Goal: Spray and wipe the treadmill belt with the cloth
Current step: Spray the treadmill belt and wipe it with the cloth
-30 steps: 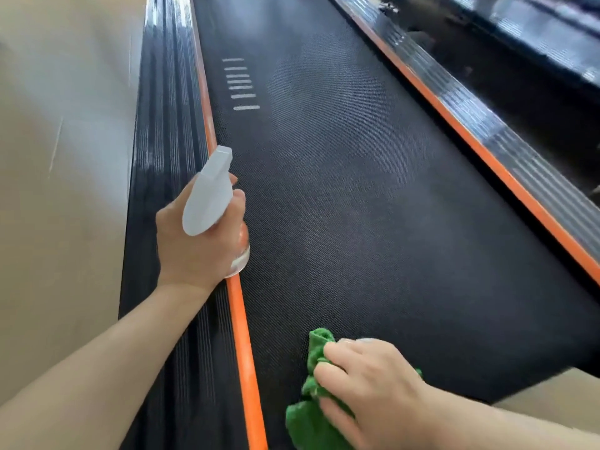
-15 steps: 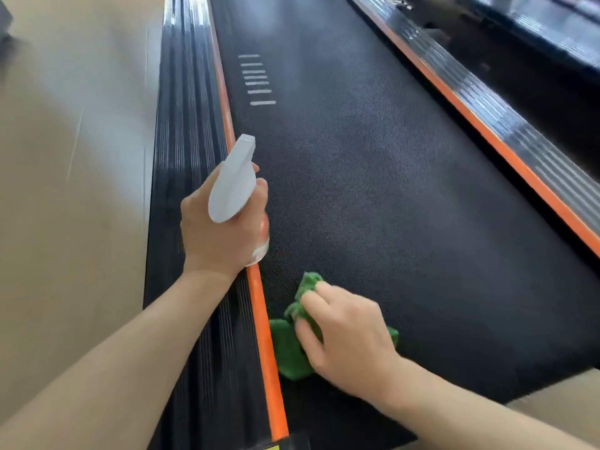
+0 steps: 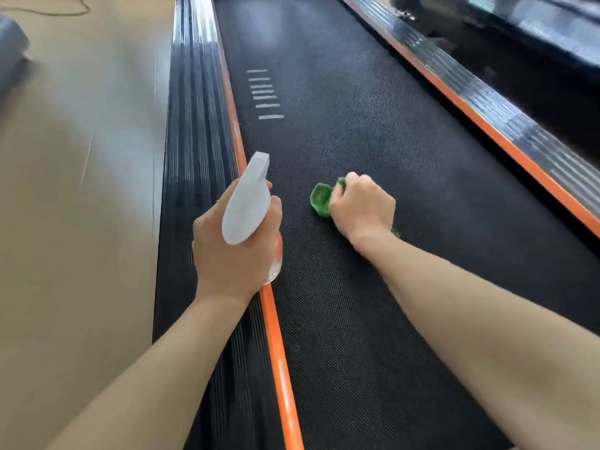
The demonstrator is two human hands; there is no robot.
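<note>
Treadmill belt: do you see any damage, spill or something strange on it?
Nothing stands out. The belt looks intact, with no visible puddle. The right hand presses the green cloth on it; the left hand holds the spray bottle.

Crumpled green cloth [image 3: 320, 200] on black textured belt [image 3: 373, 131], white-headed spray bottle [image 3: 248, 203] above its left edge
</note>
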